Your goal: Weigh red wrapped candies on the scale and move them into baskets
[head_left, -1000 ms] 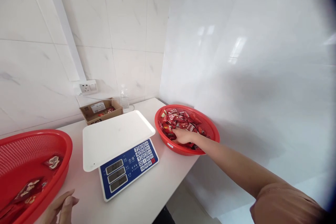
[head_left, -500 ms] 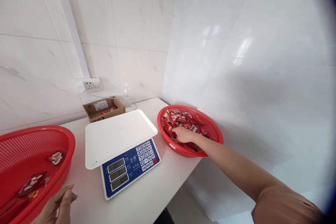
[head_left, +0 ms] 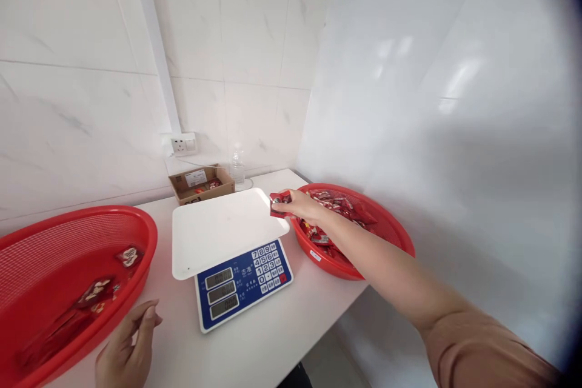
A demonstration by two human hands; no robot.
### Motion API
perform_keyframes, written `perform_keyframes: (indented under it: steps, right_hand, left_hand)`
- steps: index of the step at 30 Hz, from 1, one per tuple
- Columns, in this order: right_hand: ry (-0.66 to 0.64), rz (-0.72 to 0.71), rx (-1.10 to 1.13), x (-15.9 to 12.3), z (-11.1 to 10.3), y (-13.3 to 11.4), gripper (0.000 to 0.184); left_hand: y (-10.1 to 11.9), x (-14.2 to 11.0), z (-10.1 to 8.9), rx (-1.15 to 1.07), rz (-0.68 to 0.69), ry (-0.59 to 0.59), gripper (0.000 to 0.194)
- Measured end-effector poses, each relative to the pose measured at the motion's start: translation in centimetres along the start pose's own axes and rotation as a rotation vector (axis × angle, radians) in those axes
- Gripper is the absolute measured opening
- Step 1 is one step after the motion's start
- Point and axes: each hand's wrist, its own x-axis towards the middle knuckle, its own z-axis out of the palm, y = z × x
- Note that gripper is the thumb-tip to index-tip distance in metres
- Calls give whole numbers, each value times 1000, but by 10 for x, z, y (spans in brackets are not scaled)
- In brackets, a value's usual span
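My right hand (head_left: 304, 206) is closed around red snack packets (head_left: 279, 199), at the right edge of the scale's white pan (head_left: 222, 227). It hangs beside the rim of the right red basket (head_left: 400, 227), where many similar wrapped packets (head_left: 339, 203) lie in a heap. My left hand (head_left: 130, 342) is closed, thumb tip against the curled fingers, with nothing visible in it. It stays over the table near the left red basket (head_left: 148, 242), which holds several red packets (head_left: 93, 291). The digital scale (head_left: 245, 285) sits between the hands, and its pan is bare.
Behind the scale stands an open cardboard box (head_left: 202, 188) with a few red packets inside. A clear plastic bottle (head_left: 237, 168) is beside it, against the tiled wall. A wall socket (head_left: 182, 144) is above the box. The white table (head_left: 313, 309) ends at the front right.
My right hand has come up out of the right basket with red packets and moved left to the pan's edge. The camera view has turned a little left. My left hand keeps its closed shape.
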Motion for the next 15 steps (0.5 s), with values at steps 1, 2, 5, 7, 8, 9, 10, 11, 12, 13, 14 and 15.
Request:
perform_keyframes:
  steps: [1, 2, 5, 7, 8, 9, 10, 11, 12, 13, 14, 15]
  right_hand:
    - [-74, -27, 45, 7, 14, -5, 30]
    - [-140, -47, 80, 13, 27, -10, 31]
    - [-208, -32, 94, 27, 59, -18, 41]
    - [-181, 11, 62, 33, 73, -16, 47]
    - [-171, 30, 47, 34, 77, -14, 47]
    - [-167, 42, 36, 35, 80, -11, 46]
    - [-164, 46, 32, 35, 81, -9, 45]
    - [-163, 45, 33, 35, 82, -7, 44]
    - [-163, 41, 35, 34, 81, -5, 43]
    - [-169, 33, 40, 33, 81, -4, 41]
    - [-178, 21, 44, 32, 80, -4, 37]
    - [-186, 5, 47, 31, 78, -5, 34]
  left_hand:
    - [6, 0, -3, -15, -36, -7, 37]
    - [11, 0, -5, -25, -67, -12, 37]
    - [16, 1, -7, -45, -113, -10, 38]
    - [16, 1, -7, -72, -123, -10, 38]
    - [16, 1, -6, -83, -123, -15, 39]
    - [16, 1, -6, -91, -122, -23, 39]
    - [16, 1, -6, -95, -124, -30, 40]
    - [16, 1, -6, -97, -127, -37, 40]
    - [17, 1, -5, -100, -129, -43, 41]
    - [17, 1, -5, -102, -130, -44, 42]
    - [17, 2, -4, -100, -128, -47, 42]
    - [16, 2, -4, -92, -123, -49, 42]
